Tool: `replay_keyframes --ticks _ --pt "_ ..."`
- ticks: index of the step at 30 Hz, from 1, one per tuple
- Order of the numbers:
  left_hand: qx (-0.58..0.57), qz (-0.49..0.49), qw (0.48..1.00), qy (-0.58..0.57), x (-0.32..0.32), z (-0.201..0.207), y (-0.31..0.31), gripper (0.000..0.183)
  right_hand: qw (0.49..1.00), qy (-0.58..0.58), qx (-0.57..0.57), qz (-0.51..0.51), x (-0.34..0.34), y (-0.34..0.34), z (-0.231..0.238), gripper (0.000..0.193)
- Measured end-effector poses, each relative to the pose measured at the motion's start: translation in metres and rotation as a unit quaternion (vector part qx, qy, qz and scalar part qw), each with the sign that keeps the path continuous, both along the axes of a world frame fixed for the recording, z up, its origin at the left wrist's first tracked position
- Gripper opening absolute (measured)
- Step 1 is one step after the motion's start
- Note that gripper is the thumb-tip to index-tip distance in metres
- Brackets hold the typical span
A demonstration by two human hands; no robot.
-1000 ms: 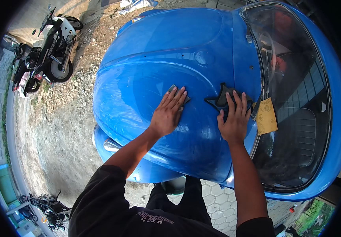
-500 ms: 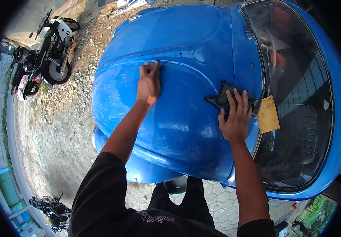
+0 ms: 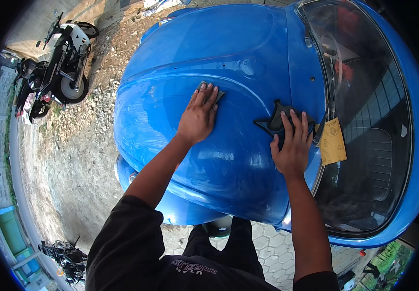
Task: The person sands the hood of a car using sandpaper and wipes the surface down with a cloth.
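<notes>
The rounded hood (image 3: 234,131) of a blue car lies in front of me, with pale smears over its left part. My left hand (image 3: 198,114) presses a small dark grey piece of sandpaper (image 3: 220,95) against the hood below a curved pale line, fingers stretched together over it. Near the windshield, my right hand (image 3: 293,145) rests with fingers spread on the hood and partly over a black, pointed, soft-looking piece (image 3: 278,112), perhaps a mask; I cannot tell its exact kind.
A yellow-brown printed paper sheet (image 3: 332,142) sits at the windshield's (image 3: 365,111) lower edge, beside the wiper. A motorcycle (image 3: 56,70) stands on gravel at the far left, and another (image 3: 65,257) is at the lower left. Hexagonal paving (image 3: 272,247) lies by my legs.
My left hand has slid right across the hood, and its bent fingers have flattened, with the grey sandpaper now showing beneath them. My right hand has stayed nearly in place.
</notes>
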State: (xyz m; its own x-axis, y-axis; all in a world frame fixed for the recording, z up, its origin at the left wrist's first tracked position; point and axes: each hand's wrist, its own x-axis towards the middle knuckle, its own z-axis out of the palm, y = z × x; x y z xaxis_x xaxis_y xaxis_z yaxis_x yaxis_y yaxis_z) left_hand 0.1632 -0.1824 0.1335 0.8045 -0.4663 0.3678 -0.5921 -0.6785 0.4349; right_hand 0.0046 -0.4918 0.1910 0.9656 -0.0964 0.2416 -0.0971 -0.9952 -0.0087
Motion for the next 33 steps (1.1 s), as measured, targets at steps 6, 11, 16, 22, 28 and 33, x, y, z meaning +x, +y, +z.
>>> replay_keyframes --ticks 6,11,16,22,28,33 --pt "0.021 0.322 0.940 0.110 0.100 -0.046 0.149 0.059 1.000 -0.020 0.010 0.011 0.011 0.014 -0.001 0.078" --pt "0.000 0.069 0.997 0.036 0.014 -0.011 -0.002 0.057 1.000 -0.012 0.002 0.008 0.003 0.004 -0.003 0.078" --pt "-0.022 0.117 0.992 0.038 0.031 -0.014 0.024 0.057 1.000 -0.004 -0.016 -0.012 -0.002 -0.002 0.000 0.078" --pt "0.038 0.338 0.938 0.064 0.079 -0.042 0.070 0.059 1.000 -0.012 0.015 0.006 0.007 0.010 0.002 0.079" --pt "-0.038 -0.075 0.996 0.038 -0.069 0.009 -0.101 0.056 1.000 -0.004 0.001 -0.005 0.000 0.000 -0.003 0.079" --pt "-0.016 0.257 0.965 0.053 0.087 -0.038 0.096 0.056 1.000 -0.003 0.005 -0.002 0.003 0.004 0.003 0.079"
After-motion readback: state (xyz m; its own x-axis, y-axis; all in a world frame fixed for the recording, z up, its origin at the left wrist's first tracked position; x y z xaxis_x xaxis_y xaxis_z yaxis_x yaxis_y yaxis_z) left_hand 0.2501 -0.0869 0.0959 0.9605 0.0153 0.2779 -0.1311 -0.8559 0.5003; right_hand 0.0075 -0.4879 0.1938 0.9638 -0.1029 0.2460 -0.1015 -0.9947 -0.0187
